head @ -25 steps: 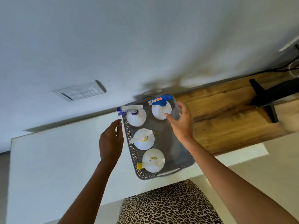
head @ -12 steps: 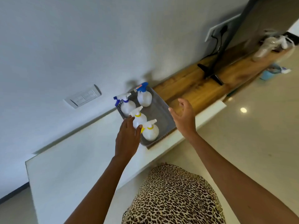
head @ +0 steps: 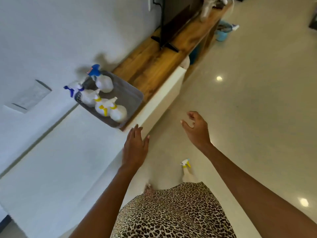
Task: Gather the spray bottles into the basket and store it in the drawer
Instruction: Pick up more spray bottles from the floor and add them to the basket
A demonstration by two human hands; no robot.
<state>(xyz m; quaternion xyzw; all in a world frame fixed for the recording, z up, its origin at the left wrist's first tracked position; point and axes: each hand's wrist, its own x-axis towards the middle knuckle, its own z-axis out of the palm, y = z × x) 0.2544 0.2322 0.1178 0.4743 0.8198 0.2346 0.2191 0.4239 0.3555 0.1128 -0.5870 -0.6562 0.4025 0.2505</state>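
Both hands have pulled back from the basket since a moment ago, and the view has swung toward the floor. The grey basket (head: 130, 98) sits on the white counter (head: 60, 160), close to its front edge and beside a wooden shelf (head: 154, 62). Four white spray bottles stand inside it: two with blue triggers (head: 103, 83) toward the wall, two with yellow triggers (head: 113, 110) nearer the person.

The left hand (head: 135, 146) hangs flat over the counter's edge, fingers straight and together, holding nothing. The right hand (head: 197, 129) hovers over the pale floor (head: 257, 100), fingers loosely curled and apart, also empty.

A fifth spray bottle (head: 187, 172), white with a yellow trigger, stands on the floor just in front of the person's leopard-print garment (head: 171, 212), below the right forearm.

The step in hand appears to be fetching this last bottle. It would go best with the right hand lowered straight down and closed around the narrow neck under the trigger, so the nozzle is not squeezed. The bottle should be lifted upright and set into the bare right side of the basket, clear of the other triggers. The basket sits near the counter's front, so it should not be nudged outward. No drawer can be made out here.
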